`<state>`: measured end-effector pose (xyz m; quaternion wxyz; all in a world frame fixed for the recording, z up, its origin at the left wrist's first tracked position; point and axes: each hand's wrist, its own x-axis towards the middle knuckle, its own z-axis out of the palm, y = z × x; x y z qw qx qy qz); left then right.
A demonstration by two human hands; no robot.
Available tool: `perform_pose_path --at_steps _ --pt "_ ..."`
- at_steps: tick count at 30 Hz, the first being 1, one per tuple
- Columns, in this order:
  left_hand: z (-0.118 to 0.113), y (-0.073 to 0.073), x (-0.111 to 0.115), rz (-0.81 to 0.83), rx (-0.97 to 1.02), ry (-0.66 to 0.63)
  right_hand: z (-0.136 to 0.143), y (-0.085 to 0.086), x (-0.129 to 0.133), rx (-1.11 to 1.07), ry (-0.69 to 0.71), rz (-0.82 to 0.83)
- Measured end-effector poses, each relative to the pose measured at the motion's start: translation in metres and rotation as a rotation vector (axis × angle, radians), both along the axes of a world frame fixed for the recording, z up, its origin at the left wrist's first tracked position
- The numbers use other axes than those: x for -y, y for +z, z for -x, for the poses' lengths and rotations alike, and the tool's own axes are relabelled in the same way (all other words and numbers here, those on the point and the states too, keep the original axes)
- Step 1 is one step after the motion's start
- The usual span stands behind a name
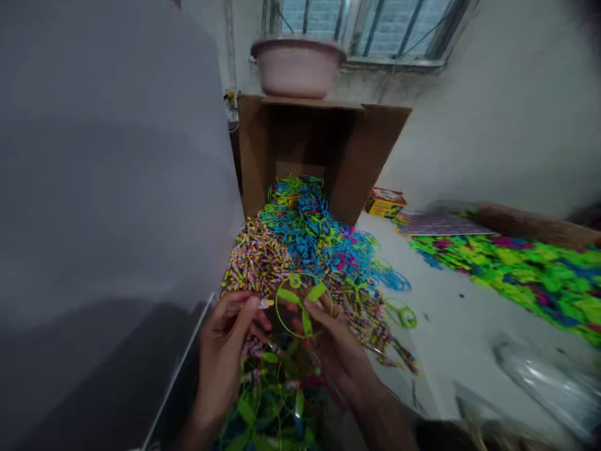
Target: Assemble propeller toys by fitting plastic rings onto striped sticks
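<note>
Facing a barred window point(322, 25), over the near edge of a white table point(446, 341): pinching a small yellow-tipped piece point(265, 304) between thumb and fingers of the left hand point(228, 332), gripping a lime-green ringed propeller point(307, 322) near it in the half-curled right hand point(342, 347), before blue and green rings point(310, 241) spilling from an open cardboard box point(369, 163) at the far edge

No word, number or brand can be read anywhere in the view. The small yellow-and-red box point(387, 204) right of centre carries what looks like printing, but it is too small and blurred to make out. The patterned sheet point(439, 225) to its right and the multicoloured sticks point(256, 257) heaped around mid-frame show only illegible markings.
</note>
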<state>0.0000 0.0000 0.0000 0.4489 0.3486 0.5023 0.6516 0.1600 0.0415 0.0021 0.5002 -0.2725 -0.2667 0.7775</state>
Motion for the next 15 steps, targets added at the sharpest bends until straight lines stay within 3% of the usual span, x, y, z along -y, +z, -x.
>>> perform_pose_path --at_steps 4,8,12,15 --pt "-0.009 0.009 0.005 -0.102 -0.009 -0.05 0.015 0.0 0.017 0.001 0.044 -0.07" --pt "-0.006 0.018 0.013 -0.182 -0.015 -0.1 0.02 0.006 0.028 0.095 0.114 -0.038" --pt "-0.003 0.017 0.028 -0.195 -0.149 -0.13 0.025 0.02 0.034 0.128 -0.104 -0.088" --pt "-0.007 0.01 0.04 -0.183 -0.219 -0.178 0.033 0.029 0.041 0.115 -0.214 -0.032"
